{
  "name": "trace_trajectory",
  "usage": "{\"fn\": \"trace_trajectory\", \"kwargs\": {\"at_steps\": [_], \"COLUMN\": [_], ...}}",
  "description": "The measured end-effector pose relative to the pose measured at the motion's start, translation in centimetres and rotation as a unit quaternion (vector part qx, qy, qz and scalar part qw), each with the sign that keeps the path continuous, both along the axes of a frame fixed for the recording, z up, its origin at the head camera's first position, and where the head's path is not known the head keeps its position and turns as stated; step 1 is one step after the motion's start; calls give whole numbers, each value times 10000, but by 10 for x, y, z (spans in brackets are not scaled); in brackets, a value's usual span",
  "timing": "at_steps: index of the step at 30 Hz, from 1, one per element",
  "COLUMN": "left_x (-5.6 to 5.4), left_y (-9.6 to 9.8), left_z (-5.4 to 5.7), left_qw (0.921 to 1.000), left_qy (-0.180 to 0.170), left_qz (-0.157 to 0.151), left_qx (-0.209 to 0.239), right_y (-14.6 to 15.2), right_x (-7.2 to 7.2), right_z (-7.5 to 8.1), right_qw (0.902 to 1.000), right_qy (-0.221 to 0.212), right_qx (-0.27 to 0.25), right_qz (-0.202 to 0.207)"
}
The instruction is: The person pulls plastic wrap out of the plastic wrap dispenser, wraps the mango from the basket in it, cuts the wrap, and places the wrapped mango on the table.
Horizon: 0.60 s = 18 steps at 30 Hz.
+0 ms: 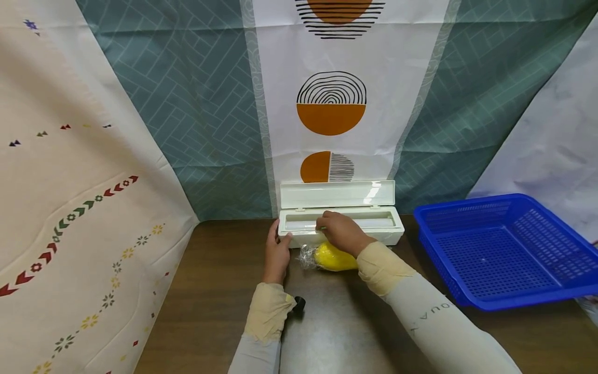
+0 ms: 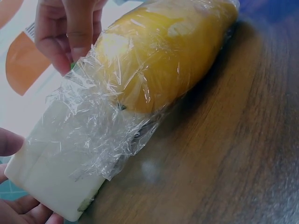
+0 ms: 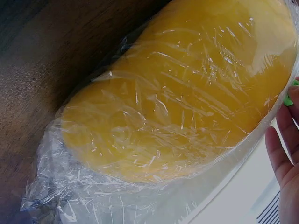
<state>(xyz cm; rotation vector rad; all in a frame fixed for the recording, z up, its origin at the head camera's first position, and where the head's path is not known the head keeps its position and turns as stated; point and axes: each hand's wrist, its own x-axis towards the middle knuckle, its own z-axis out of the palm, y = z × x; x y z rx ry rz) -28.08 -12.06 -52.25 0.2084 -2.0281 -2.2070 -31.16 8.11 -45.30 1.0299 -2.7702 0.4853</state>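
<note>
A white cling film dispenser box [image 1: 341, 240] stands against the back cloth with its lid [image 1: 337, 194] raised. A pale film roll [image 1: 374, 223] lies inside. My left hand [image 1: 277, 254] grips the box's left end, thumb on the front and fingers around the side. My right hand [image 1: 343, 231] is over the front edge, its fingertips pinching a small green slide cutter [image 2: 73, 65], mostly hidden by the fingers. Right in front of the box lies an oblong yellow fruit [image 1: 333, 258], wrapped in clear film [image 2: 110, 126] that bunches loosely at its left end.
To the right sits a blue plastic basket [image 1: 486, 249] with slotted walls. A small black object [image 1: 299, 304] shows beside the left sleeve. Brown wooden table [image 1: 210, 301] lies under everything, with patterned cloths [image 1: 210, 104] hanging behind and at the left.
</note>
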Motion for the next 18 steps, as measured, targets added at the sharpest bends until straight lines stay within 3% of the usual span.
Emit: {"fn": "trace_trajectory", "kwargs": {"at_steps": [18], "left_x": [0], "left_y": [-2], "left_z": [0], "left_qw": [10000], "left_qy": [-30], "left_qz": [-33], "left_qx": [-39], "right_y": [4], "right_x": [3], "right_z": [1], "right_qw": [9999], "right_qy": [-66], "right_qx": [-128], "right_qz": [48]}}
